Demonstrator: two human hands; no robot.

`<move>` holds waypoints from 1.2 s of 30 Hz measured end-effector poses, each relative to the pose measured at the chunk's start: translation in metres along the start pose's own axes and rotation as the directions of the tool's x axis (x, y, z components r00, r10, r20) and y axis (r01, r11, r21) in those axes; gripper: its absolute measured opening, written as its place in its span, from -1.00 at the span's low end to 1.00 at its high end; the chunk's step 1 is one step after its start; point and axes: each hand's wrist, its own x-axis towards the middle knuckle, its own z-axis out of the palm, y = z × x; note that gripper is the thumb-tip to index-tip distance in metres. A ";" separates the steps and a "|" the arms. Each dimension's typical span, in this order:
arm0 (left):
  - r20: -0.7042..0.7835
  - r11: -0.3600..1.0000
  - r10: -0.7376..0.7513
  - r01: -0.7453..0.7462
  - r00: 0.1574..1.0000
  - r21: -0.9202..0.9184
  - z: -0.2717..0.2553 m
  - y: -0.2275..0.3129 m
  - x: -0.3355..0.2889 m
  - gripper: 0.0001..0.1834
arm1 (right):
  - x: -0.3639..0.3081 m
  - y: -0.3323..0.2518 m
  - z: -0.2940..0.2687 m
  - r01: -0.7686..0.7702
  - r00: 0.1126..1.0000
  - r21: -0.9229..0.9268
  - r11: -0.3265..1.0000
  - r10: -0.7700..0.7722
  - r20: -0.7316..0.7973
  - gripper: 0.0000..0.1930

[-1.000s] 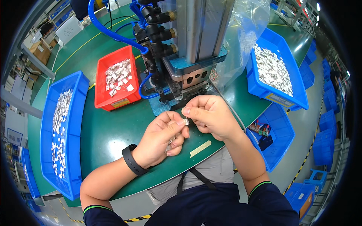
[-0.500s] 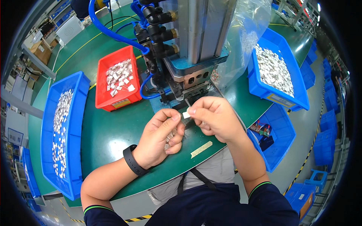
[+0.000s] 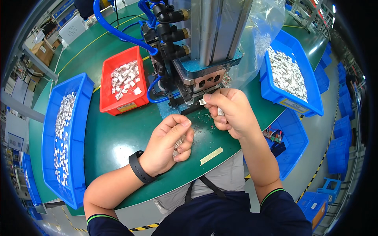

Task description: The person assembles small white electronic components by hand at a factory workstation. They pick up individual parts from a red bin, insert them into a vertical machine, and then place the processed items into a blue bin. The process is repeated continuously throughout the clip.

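Fingers [image 3: 217, 100]: right hand [image 3: 234, 114] pinched white connector [image 3: 202, 102] | left hand [image 3: 167, 139] cupped more connectors [image 3: 178, 143] | handling: pneumatic press [image 3: 208, 72] likely demanded fingertip clearance

A green-topped table [image 3: 106, 131] stands on a smooth grey floor [image 3: 316, 128] marked with yellow-and-black striped tape [image 3: 143, 228]. A small blue plastic stool [image 3: 332, 182] stands at right; narrow white lights [image 3: 334, 8] glow toward the upper right.

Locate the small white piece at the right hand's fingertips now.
In the head view, just right of centre, the white piece juts left from the thumb side of the right hand, in front of the machine.
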 end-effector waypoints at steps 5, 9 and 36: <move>-0.002 1.000 -0.005 0.005 1.000 -0.002 0.001 0.001 0.000 -0.93 | 0.000 0.000 0.000 0.004 1.000 0.010 1.000 -0.004 0.002 -0.78; 0.000 1.000 -0.005 0.005 1.000 0.000 0.001 0.001 0.000 -0.93 | 0.000 0.000 0.001 0.005 1.000 0.019 1.000 -0.005 0.000 -0.78; -0.009 0.998 0.009 -0.008 1.000 0.064 0.001 0.000 0.000 -0.93 | -0.011 0.019 0.012 -0.142 0.964 -0.006 0.990 0.139 0.225 -0.85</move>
